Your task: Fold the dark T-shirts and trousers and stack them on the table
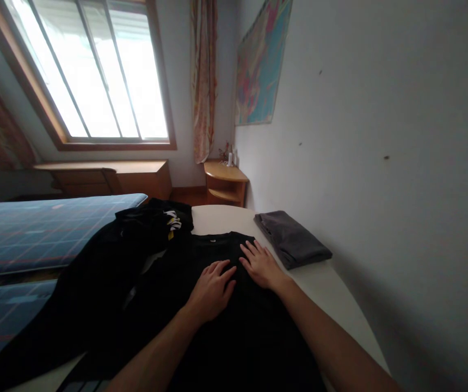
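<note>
A black shirt [250, 332] lies spread out on a pale rounded table [221, 215], its neckline toward the far side. My left hand [211, 291] rests on the upper middle of the shirt, fingers stretched out. Near the shirt's far right shoulder, my right hand [260, 264] lies flat with its fingers spread. Neither hand grips the cloth. To the left, touching or overlapping the shirt, is a heap of black clothing [95, 277] with a white and yellow print. Beyond my right hand sits a folded dark grey garment [293, 239].
Blue checked mattresses [54, 231] stand left of the table. A wall [401, 218] runs along the right side. Against the far wall are a wooden desk [144, 166] under the window and a small corner shelf [226, 171] with small items on top.
</note>
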`<state>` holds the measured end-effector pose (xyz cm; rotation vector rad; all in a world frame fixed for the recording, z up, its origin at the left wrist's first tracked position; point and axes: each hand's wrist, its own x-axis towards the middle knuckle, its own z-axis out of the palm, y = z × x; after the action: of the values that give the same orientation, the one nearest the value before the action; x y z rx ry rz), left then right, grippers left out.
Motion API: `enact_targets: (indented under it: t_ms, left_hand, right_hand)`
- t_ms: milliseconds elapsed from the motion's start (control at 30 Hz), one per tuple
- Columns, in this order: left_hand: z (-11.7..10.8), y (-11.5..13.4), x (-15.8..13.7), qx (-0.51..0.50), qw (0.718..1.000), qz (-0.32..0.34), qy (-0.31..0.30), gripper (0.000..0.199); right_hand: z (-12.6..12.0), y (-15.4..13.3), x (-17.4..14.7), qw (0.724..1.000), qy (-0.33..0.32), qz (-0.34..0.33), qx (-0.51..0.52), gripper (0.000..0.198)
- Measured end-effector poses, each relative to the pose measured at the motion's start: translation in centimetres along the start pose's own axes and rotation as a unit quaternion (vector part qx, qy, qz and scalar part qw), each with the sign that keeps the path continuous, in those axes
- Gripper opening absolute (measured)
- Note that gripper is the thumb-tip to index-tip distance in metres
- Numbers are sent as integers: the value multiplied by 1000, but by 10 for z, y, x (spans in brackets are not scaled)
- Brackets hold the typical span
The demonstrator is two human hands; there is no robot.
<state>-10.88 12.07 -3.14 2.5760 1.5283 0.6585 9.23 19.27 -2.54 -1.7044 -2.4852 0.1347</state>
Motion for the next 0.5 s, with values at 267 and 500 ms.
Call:
enact_targets:
  t_ms: [267,500]
  left_hand:
    - [-2,1,1,8,1000,-2,-13,41]
    - [-2,1,2,6,1000,1,-14,42]
  right_hand:
    - [8,14,13,993,24,112,-14,68]
    - [-6,10,22,997,34,-1,-74,51]
